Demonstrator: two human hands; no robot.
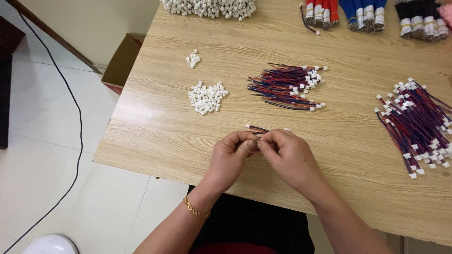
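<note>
Your wooden counter spreads out ahead of both hands, and a cardboard box sits on the floor past its edge, far off to the left of your left hand. Well to the right of your right hand lies the big heap of red-and-blue leads with white plugs. Straight beyond your hands lies a smaller bundle of the same leads. Further beyond, along the far edge, you have a mound of white connectors and taped bunches of red, blue and black wire. Ahead and slightly left of your left hand sits a small pile of white housings, with a tinier cluster beyond it.

Your left hand and right hand meet fingertip to fingertip, both pinched closed on one short wire lead. Its white-tipped end pokes out just above your left fingers. A gold bracelet circles your left wrist.
</note>
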